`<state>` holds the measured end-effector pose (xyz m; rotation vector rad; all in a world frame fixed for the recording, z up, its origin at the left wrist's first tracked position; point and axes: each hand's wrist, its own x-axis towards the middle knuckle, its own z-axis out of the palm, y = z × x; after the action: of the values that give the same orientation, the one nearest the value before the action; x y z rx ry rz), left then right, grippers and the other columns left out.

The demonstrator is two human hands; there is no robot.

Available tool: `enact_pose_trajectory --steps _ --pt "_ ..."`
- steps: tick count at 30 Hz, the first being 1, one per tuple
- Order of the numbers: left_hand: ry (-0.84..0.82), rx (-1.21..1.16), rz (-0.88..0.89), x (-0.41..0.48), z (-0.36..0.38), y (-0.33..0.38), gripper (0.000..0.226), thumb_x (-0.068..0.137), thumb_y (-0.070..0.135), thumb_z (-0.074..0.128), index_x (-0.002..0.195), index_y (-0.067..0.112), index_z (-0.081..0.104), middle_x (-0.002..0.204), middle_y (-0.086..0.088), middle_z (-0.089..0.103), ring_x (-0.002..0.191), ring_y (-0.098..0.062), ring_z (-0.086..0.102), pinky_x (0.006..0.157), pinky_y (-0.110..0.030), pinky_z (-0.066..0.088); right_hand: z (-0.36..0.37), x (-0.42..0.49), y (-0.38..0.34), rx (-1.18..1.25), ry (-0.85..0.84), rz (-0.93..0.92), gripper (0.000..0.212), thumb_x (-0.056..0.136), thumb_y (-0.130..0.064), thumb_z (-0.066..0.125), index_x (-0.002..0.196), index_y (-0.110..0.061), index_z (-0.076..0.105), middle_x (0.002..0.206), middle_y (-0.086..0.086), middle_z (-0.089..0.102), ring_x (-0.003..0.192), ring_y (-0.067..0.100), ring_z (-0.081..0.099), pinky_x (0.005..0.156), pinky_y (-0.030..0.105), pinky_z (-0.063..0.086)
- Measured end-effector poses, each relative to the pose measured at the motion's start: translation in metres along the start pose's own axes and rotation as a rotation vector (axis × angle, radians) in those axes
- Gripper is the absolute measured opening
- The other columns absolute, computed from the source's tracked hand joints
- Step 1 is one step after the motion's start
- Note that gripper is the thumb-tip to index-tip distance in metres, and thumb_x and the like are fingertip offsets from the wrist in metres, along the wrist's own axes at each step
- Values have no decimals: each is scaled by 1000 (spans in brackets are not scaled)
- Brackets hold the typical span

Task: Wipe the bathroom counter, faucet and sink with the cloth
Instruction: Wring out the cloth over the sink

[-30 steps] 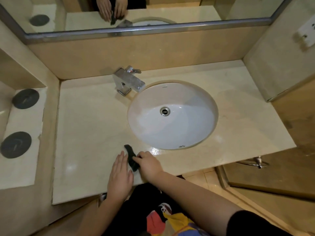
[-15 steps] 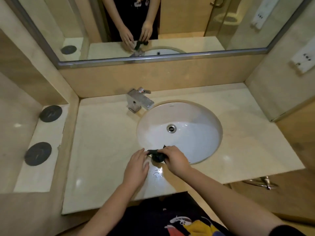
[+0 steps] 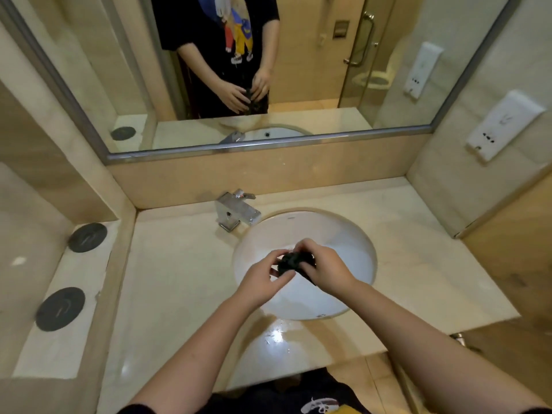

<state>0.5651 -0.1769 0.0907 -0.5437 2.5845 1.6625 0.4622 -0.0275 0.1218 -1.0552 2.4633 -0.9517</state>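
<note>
A small dark cloth point(image 3: 291, 262) is bunched up between both my hands, held in the air above the white oval sink point(image 3: 352, 243). My left hand point(image 3: 263, 279) pinches its left side with thumb and fingers. My right hand point(image 3: 327, 268) grips its right side, and a dark end hangs below that hand. The chrome square faucet point(image 3: 237, 212) stands at the sink's back left on the cream marble counter point(image 3: 179, 279). Water drops glisten on the counter's front strip point(image 3: 276, 336) just below the sink.
A mirror point(image 3: 268, 70) runs along the back wall above a beige backsplash. A lower side shelf at the left carries two black round discs point(image 3: 61, 307). A white wall plate point(image 3: 504, 124) hangs on the right wall. The counter's front edge is near my body.
Both hands lifted the cloth off the counter's front edge and carried it up over the sink bowl. My head tilted up, so more of the mirror shows.
</note>
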Motion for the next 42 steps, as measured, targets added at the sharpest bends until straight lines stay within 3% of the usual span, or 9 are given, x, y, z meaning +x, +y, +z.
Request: enact_pose_trajectory --steps 5,8,15,22,26,29,35,39,42 --pt "43 -85 59 23 -18 33 32 70 51 65 101 46 59 94 7 67 78 -14 68 81 -40 55 -23 19 -11 7 99 -36 29 82 -7 63 106 -20 53 101 -3 62 85 14 61 74 30 51" --pt "49 -184 70 32 -30 56 22 70 31 65 90 39 62 96 -5 67 79 -28 70 81 -51 55 -36 30 -17 35 109 -72 29 77 -12 70 98 -21 52 100 -4 61 90 15 60 76 39 52" --pt "16 -98 256 52 -69 93 38 82 -6 55 91 30 64 96 -1 63 76 -17 61 77 -41 55 -80 46 -29 225 -33 -74 35 73 -17 81 93 -25 53 138 -2 45 127 1 38 104 25 31" --pt "60 -52 332 63 -78 106 40 88 2 58 102 39 66 105 4 68 78 -16 68 79 -30 57 -77 55 -36 457 3 -3 26 76 -7 69 81 -21 48 81 4 62 82 29 63 76 46 52" --pt "94 380 605 62 -87 102 51 89 21 65 136 33 49 140 11 46 111 -3 53 91 -12 41 -90 61 -42 650 -69 118 23 85 4 62 87 -14 47 85 11 62 82 22 67 69 38 57" --pt "58 754 746 70 -92 98 71 84 19 70 145 32 35 148 7 40 126 -16 46 99 -31 43 -98 62 -48 743 -172 184 24 88 4 59 86 -15 46 84 7 63 78 15 68 65 28 54" --pt "301 1093 1104 91 -96 103 42 72 16 76 113 20 66 87 3 65 78 -21 60 75 -33 43 -98 62 -46 786 -311 252 28 83 -5 71 97 -14 48 97 14 67 93 30 69 70 39 56" --pt "63 1154 777 83 -92 110 26 90 32 59 114 23 65 98 4 65 98 -20 55 84 -34 35 -95 61 -41 319 -169 148 33 76 0 71 98 -16 52 86 9 65 73 20 64 60 24 51" --pt "-167 852 411 75 -82 114 28 96 37 50 104 16 67 98 -1 67 99 -20 55 86 -37 42 -90 60 -35 20 -44 16 30 72 -7 65 80 -31 49 77 1 64 69 20 59 60 31 46"
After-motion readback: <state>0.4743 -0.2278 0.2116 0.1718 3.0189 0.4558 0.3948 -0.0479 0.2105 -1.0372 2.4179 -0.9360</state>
